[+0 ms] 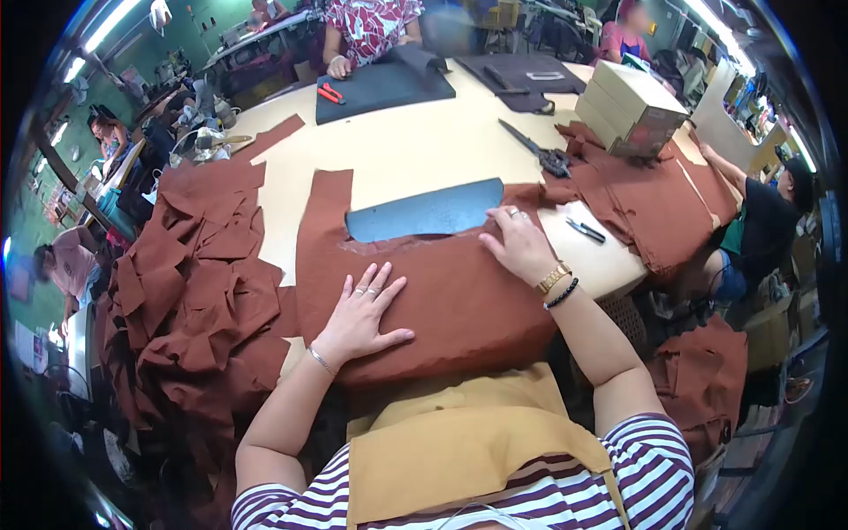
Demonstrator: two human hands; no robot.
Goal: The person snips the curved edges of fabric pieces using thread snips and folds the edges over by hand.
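- On my remote feed: brown cloth at the table's near edge, blue panel along its cutout.
- Left hand: splayed flat on cloth, gripping nothing.
- Right hand: half-curled by panel's right end; grip, I can't tell.

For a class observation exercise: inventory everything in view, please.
Flat worktable: one, cream, centre.
Flat fabric panel: one, rust, near edge.
Curved flat template: one, blue, panel's far edge.
Crumpled fabric heap: one, rust, left.
Layered fabric stack: one, rust, right.
Boxy cardboard carton: one, tan, on stack.
Long scissors: one, dark, left of carton.
Slim tools: unclear count, dark, right of panel.
Flat pieces: two, blackish, far side.
Slim cutter: one, red, on left piece.
Draped fabric bundle: one, rust, lower right.
Jumbled items: uncountable, mixed, far left.
Other people: several, varied clothing, surrounding.
Cloth apron: one, mustard, bottom.
Left hand: one, silver bracelet, flat on panel.
Right hand: one, gold watch, panel's far edge.
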